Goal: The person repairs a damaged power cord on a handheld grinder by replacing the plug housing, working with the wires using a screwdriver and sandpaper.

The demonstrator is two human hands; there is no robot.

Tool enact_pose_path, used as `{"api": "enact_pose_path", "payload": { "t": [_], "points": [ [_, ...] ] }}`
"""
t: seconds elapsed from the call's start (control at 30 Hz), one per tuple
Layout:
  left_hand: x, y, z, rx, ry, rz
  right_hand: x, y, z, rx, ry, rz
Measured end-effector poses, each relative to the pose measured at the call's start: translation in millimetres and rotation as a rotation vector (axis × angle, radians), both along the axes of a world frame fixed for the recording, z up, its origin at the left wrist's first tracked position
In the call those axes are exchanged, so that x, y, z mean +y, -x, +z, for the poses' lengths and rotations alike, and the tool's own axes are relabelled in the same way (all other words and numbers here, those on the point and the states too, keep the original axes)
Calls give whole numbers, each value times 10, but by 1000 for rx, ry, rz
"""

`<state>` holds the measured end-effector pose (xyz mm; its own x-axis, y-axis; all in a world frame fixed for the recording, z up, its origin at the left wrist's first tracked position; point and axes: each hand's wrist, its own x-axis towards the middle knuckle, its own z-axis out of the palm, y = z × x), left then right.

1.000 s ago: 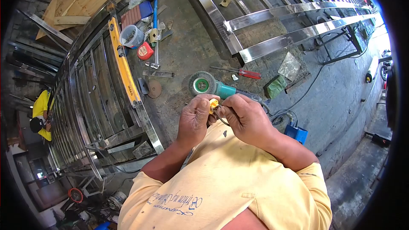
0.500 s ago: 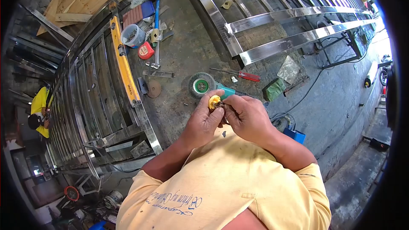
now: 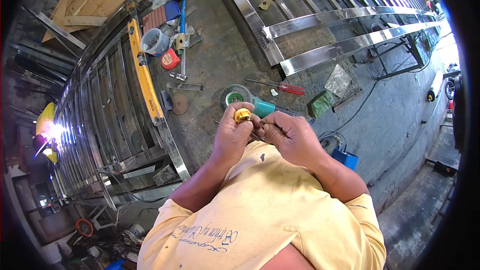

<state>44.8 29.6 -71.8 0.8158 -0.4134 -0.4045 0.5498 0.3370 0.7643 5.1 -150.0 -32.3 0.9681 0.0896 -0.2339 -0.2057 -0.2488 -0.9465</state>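
My left hand (image 3: 230, 137) is closed around a small round yellow plastic piece (image 3: 242, 115) with a dark opening in its face; its exact kind does not show. Close beside it, my right hand (image 3: 287, 137) pinches something thin and dark between thumb and forefinger, too small to name. Just beyond my hands lies a teal angle grinder (image 3: 264, 109) with a green-centred disc, partly hidden by my left hand. A red-handled screwdriver (image 3: 291, 88) rests on the work surface past the grinder.
Polished metal frames stand at left (image 3: 95, 120) and upper right (image 3: 330, 62). A yellow spirit level (image 3: 142, 70), a tub (image 3: 155, 42), a red tape measure (image 3: 170, 59) and a hammer (image 3: 183, 45) lie at upper left. At far left a person (image 3: 46, 130) works beside bright welding light.
My hands have drawn slightly apart, and the yellow piece has shifted left and turned its opening toward me. Bright welding light has appeared by the person at far left.
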Motion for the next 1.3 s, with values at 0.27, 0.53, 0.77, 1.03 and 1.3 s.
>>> {"api": "enact_pose_path", "payload": {
  "t": [0.27,0.53,0.77,1.03,1.3],
  "points": [
    [30,25,12,-285,146,-79,-70,78,-51,131,-378,-68],
    [-20,65,352,-1007,-524,-76,-129,145,-132,182,-706,-124],
    [-129,88,438,-1313,-722,-174,-303,177,17,104,-239,17],
    [-149,63,465,-1239,-622,-166,-353,254,229,-78,-31,127],
    [-198,130,669,-887,-465,-394,-339,424,181,-197,4,60]
  ]
}}
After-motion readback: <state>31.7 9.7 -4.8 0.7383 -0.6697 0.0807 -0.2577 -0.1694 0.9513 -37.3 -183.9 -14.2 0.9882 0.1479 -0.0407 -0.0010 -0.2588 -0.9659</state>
